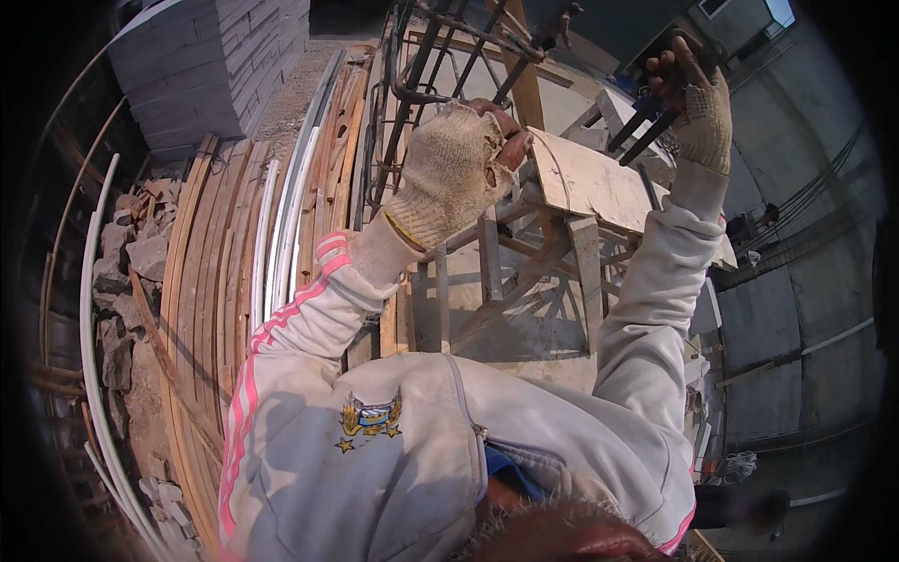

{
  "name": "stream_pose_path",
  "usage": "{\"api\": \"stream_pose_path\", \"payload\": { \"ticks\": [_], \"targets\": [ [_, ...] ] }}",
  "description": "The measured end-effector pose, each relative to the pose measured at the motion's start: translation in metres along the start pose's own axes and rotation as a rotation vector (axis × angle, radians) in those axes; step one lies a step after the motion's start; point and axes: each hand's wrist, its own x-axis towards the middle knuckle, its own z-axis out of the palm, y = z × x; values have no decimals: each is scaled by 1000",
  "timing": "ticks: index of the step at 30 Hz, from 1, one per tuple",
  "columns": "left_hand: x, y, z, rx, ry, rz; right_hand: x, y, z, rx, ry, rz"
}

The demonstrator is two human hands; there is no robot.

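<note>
Pale grey rectangular blocks (173, 80) stand stacked beyond long brown wooden planks (194, 253) and jagged grey stone rubble (116, 358).

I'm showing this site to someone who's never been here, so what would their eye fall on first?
Probably the white, pink-striped jacket filling the lower middle, and the two raised, gloved hands: the left hand at upper centre near the dark rebar cage, the right hand at upper right. Next, perhaps, the tall stack of pale grey blocks at upper left, with long wooden planks below it.
</note>
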Motion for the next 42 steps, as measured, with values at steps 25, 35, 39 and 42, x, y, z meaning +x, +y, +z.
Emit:
{"api": "stream_pose_path", "payload": {
  "ticks": [25,35,39,42],
  "targets": [
    [-15,-31,78,-1234,74,-1046,-20,9,47,-1304,-1076,-87],
    [-23,-50,101,-1239,91,-926,-27,-5,61,-1539,-1040,-171],
    [-25,-51,100,-1131,26,-883,-33,-12,66,-1605,-1027,-196],
    [-22,-48,98,-1119,60,-918,-33,-23,76,-1685,-1059,-193]
  ]
}}
